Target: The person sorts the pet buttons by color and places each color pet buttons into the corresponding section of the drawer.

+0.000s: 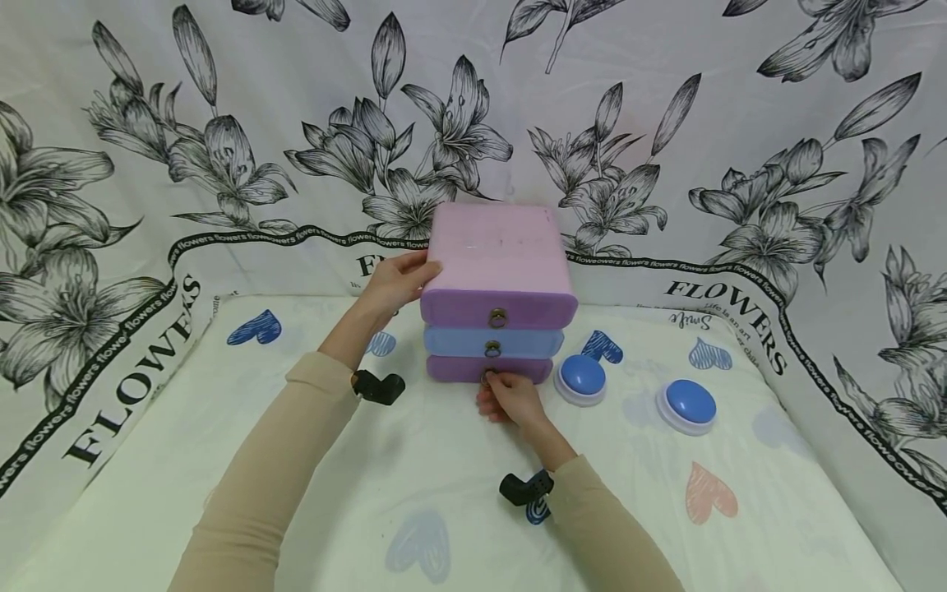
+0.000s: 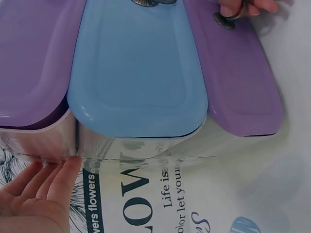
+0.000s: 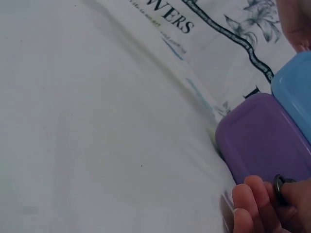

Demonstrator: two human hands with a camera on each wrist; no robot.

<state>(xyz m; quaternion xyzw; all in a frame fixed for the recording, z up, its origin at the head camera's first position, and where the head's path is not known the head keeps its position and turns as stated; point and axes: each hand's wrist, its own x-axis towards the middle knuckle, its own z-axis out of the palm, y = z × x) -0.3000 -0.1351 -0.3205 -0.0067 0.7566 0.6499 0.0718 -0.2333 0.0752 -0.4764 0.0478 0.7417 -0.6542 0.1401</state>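
Note:
A three-drawer box [image 1: 499, 247] with a pink top stands at the back middle. Its top drawer [image 1: 459, 310] is purple, the middle drawer [image 2: 138, 73] blue and the bottom drawer [image 3: 262, 131] purple, each with a bronze ring pull. My left hand [image 1: 399, 284] touches the box's left side near the top, fingers fairly straight in the left wrist view. With thumb and finger, my right hand [image 1: 514, 399] pinches the bottom drawer's ring pull [image 3: 279, 188]. All three drawer fronts sit close to the box.
Two blue push buttons on white bases, a nearer-to-the-box one [image 1: 583, 378] and another [image 1: 688, 405], sit right of the box. The heart-print cloth [image 1: 333, 510] covers the surface. A flower-print sheet [image 1: 473, 33] hangs behind.

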